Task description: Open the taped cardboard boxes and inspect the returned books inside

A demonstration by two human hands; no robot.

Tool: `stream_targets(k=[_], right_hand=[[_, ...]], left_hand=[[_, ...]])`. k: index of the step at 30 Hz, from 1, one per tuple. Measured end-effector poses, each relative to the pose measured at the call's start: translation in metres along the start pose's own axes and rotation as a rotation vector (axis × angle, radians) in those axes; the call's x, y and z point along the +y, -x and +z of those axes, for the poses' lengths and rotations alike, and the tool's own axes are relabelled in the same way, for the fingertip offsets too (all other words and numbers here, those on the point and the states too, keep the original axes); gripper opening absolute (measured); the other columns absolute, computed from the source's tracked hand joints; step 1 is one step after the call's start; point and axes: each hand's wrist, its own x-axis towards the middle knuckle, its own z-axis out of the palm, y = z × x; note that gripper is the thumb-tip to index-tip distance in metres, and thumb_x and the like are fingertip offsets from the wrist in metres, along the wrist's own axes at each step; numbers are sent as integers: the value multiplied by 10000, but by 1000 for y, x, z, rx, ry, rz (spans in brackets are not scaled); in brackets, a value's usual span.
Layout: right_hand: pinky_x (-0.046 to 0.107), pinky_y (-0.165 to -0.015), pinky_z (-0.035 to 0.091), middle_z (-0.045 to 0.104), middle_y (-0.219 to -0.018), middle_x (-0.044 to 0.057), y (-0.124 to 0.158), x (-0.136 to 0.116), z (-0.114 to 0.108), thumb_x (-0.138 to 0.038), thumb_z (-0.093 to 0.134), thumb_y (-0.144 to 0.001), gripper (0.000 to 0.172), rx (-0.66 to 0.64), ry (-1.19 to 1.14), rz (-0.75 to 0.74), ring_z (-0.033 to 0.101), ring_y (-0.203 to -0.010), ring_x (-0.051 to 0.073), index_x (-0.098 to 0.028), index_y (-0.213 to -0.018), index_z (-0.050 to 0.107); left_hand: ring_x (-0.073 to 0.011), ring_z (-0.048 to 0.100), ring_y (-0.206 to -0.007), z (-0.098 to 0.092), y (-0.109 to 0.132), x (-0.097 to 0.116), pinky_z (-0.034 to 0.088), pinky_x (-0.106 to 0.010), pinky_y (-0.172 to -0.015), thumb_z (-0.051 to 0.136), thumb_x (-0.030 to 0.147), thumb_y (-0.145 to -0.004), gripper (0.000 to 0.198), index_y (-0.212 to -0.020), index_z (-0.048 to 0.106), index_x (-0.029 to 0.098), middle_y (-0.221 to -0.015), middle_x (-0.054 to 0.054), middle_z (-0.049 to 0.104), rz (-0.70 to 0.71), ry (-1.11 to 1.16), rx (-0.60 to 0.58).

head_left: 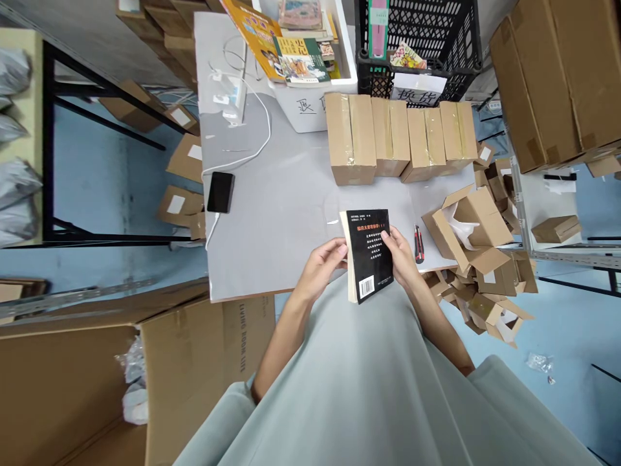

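Note:
A black paperback book (371, 259) with white and orange print and a barcode is held up before my body, near the front edge of the table. My right hand (402, 255) grips its right side, the thumb lying on the black cover. At the page edge on the left, my left hand (323, 265) pinches the book between thumb and fingers. A red and black utility knife (418, 244) lies on the table just right of my right hand.
Several taped cartons (352, 139) line the table's back, before a white bin of books (303, 107) and a black crate (422, 71). A phone (220, 192) and power strip (235, 100) lie left. An open carton (468, 223) sits right; a big box (194, 369) stands lower left.

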Motion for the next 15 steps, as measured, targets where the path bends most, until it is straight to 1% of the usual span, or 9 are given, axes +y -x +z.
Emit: stream_targets(k=[4,7,9,12,15], right_hand=[[374,-1032,612,833,-1156,27,1,9,8,-681,830,-872,463,9,-95,74,745,-1208,270,-274,-1077,750],[369,-977,623,824,-1053,37,0,14,8,-743,820,-842,510,6,-148,119,748,-1175,278,-261,-987,733],[369,-941,630,812,-983,40,-2,18,8,-786,803,-831,547,8,-179,163,754,-1155,287,-260,-956,727],[376,-893,636,793,-912,40,-4,21,8,-831,764,-841,582,-6,-206,221,765,-1123,299,-263,-967,734],[390,-877,642,797,-912,41,-5,19,11,-887,746,-816,661,-40,-226,248,768,-1108,311,-265,-1042,755]], left_hand=[[-238,767,-1018,16,5,10,633,-338,-879,803,701,-932,559,-1189,808,205,-1190,-93,820,39,-104,-33],[-265,767,-1065,24,5,13,640,-369,-913,773,722,-945,598,-1246,792,204,-1222,-107,810,57,-130,-79],[-280,762,-1100,27,4,11,639,-379,-931,752,742,-950,631,-1279,781,204,-1247,-118,802,60,-132,-105],[-290,744,-1159,29,3,4,617,-386,-992,728,753,-965,648,-1305,766,202,-1292,-129,790,54,-119,-119],[-290,720,-1221,31,3,-2,577,-378,-1058,731,745,-969,635,-1300,760,203,-1330,-128,778,47,-93,-108]])
